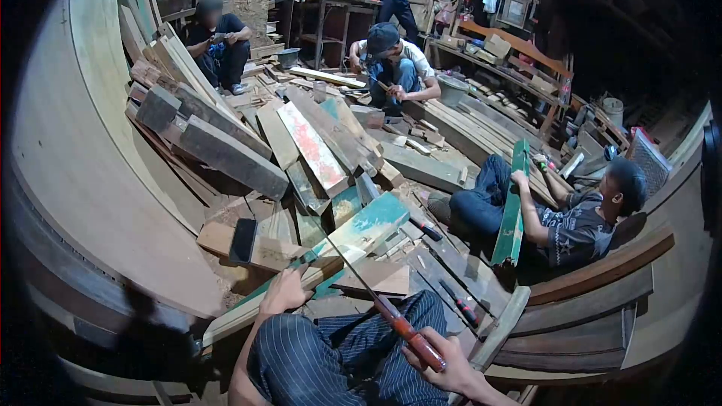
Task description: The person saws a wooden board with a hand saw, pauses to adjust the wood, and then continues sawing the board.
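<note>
My left hand is closed on the edge of a wooden plank with worn green and white paint, which slants up from beside my left knee. In my right hand is a long tool with a reddish-brown handle and a thin dark blade, seen nearly edge-on. The blade points up and left toward the plank; whether it touches cannot be made out. Beneath the plank lies a bare wood block. A dark flat rectangular object leans on another board beyond my left hand.
Tools with red-and-black handles lie at the right. Heaped beams fill the middle left. A seated person at the right holds a green board. Two people squat farther back; another stands by a table. Curved panels rise at the left.
</note>
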Action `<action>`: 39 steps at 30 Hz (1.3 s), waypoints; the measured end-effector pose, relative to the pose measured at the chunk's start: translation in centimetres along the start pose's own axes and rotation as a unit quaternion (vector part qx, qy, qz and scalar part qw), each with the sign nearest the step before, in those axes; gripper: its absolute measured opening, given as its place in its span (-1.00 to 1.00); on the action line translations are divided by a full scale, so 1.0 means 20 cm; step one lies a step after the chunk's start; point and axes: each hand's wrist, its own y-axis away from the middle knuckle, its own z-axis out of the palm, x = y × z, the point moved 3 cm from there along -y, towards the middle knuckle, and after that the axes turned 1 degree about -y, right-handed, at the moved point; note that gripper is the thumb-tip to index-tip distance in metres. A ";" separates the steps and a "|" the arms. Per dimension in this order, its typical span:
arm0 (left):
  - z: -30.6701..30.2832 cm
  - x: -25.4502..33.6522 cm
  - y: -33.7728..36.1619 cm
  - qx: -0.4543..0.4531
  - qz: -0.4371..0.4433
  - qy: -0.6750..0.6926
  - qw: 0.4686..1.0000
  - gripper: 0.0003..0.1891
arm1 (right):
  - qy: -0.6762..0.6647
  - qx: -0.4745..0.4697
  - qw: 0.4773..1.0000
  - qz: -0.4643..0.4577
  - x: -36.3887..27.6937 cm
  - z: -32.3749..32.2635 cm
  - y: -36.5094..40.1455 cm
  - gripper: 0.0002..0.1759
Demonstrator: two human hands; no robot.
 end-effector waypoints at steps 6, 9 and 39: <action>-0.01 -0.01 -0.01 -0.020 -0.015 -0.004 1.000 -0.26 | -0.035 -0.026 0.999 0.030 -0.03 -0.04 -0.04 -0.69; -0.01 0.00 -0.01 -0.012 -0.003 -0.001 1.000 -0.25 | -0.029 0.000 0.999 -0.022 -0.05 -0.06 -0.06 -0.73; 0.09 0.00 0.03 0.043 0.017 -0.079 0.996 -0.19 | -0.250 0.040 0.961 0.108 0.05 0.06 0.02 -0.78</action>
